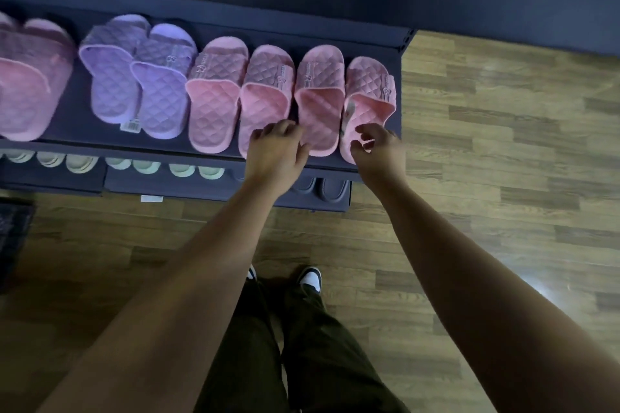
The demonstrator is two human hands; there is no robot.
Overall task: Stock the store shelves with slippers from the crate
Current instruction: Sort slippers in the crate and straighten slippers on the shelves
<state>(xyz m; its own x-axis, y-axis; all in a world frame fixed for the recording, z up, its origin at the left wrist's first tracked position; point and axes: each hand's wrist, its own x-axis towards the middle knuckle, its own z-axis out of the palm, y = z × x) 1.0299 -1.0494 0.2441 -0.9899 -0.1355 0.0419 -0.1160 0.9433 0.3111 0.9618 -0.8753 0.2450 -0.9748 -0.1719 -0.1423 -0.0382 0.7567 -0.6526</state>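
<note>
Several quilted pink slippers stand in a row on the dark upper shelf, heels toward me. My left hand lies over the heels in the middle of the row, fingers curled, thumb and forefinger at the heel edge of the second pink slipper from the right. At the shelf's right end, my right hand curls thumb and fingers around the heel of the rightmost pink slipper. A dark crate shows at the left edge on the floor; its contents are hidden.
A purple pair and another pink pair fill the shelf to the left. The lower shelf holds pale green slippers and dark slippers. Wooden floor lies to the right and under my feet.
</note>
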